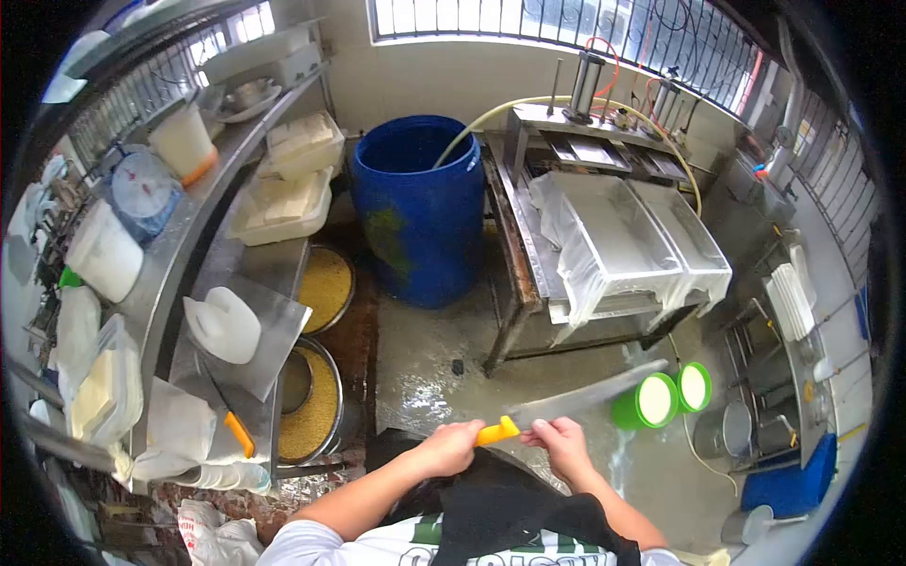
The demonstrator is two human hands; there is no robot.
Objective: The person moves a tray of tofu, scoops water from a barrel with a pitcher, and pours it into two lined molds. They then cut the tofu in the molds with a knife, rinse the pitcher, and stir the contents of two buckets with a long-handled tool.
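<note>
Head view: left hand [451, 448] clamps one yellow-handled knife [578, 403], right hand [563, 449] at its blade [613, 386], hold unclear, two green buckets [628, 411] near.

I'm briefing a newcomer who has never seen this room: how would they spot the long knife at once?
From the tall blue barrel, look down the picture to the left hand, gripping a yellow handle. That is the long knife, its broad blade pointing toward two green buckets; the orange-handled tool on the left counter lies unheld.

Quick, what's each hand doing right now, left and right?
Left hand: closed, holding a long knife by its yellow handle.
Right hand: fingers curled at the knife's blade near the handle; whether they grip it can't be told.
</note>
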